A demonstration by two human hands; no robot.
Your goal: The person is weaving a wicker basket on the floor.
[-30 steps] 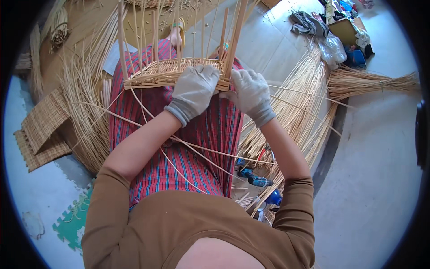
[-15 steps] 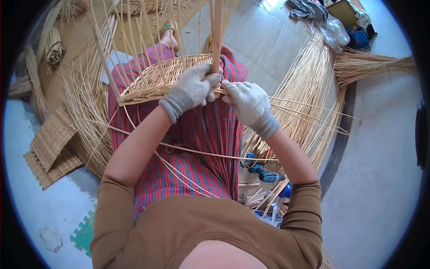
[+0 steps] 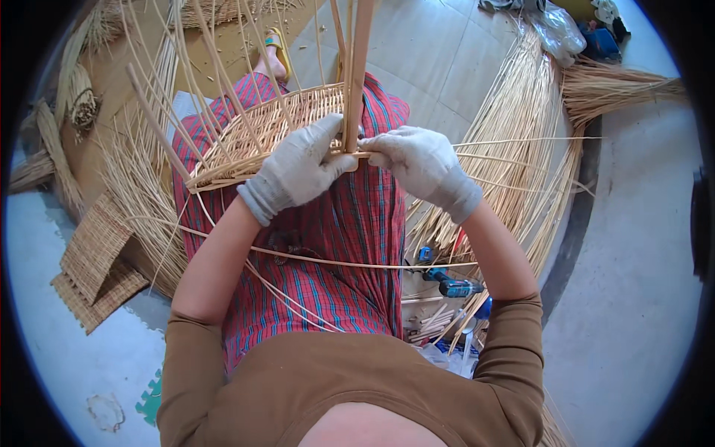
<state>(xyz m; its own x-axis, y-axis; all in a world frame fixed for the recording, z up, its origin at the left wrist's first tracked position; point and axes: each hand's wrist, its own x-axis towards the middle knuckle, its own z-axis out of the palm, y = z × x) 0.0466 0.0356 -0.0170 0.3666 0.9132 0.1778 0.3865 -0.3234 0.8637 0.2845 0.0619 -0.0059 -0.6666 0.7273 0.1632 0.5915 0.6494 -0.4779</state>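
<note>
One basket (image 3: 269, 125) slants away rightward.

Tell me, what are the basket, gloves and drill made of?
Basket: probably wicker, plain and unpainted; pale, thin rods weave together. Gloves: likely knitted cloth, dull; cuffs look stretchy. Drill: maybe plastic, being blue and black; finish too small to judge.

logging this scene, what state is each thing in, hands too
Basket: partly woven
Sticks: bare, some leaning
Left hand: gloved, gripping basket corner
Right hand: gloved, fingertips at that corner, grip unclear
Straw: loose, fanned out
Drill: lying down
Mats: overlapping
Plastic bag: crumpled
Sandal: worn
</note>
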